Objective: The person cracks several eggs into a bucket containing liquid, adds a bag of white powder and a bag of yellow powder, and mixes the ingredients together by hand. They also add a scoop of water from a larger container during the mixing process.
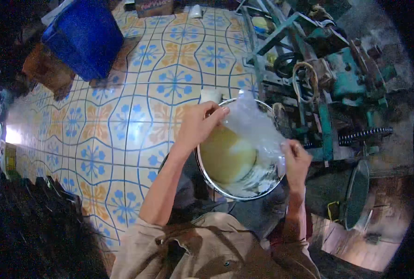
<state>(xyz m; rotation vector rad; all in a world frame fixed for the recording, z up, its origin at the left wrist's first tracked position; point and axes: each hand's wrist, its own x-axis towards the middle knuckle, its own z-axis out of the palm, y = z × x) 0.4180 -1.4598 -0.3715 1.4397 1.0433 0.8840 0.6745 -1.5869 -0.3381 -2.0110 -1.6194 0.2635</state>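
Note:
A clear plastic sheet or bag (257,125) stretches over the far right part of a round, metal-rimmed bucket (238,198). My left hand (200,124) is closed in a pinch at the sheet's left edge, above the far left side of the rim. On the right, my right hand (298,160) grips the sheet's lower right end with thumb and fingers, just outside the rim. Inside the bucket lies a smooth yellowish substance (223,158); whitish smears mark the near right inner wall. The sheet hides the far right part of the contents.
Green metal machinery (325,88) with a looped cable (304,81) stands right of the bucket. A dark round disc (357,195) is at the lower right. A blue bin (83,39) and cardboard (46,69) occupy the far left. A white container (211,96) stands behind the bucket on patterned tiles (137,116).

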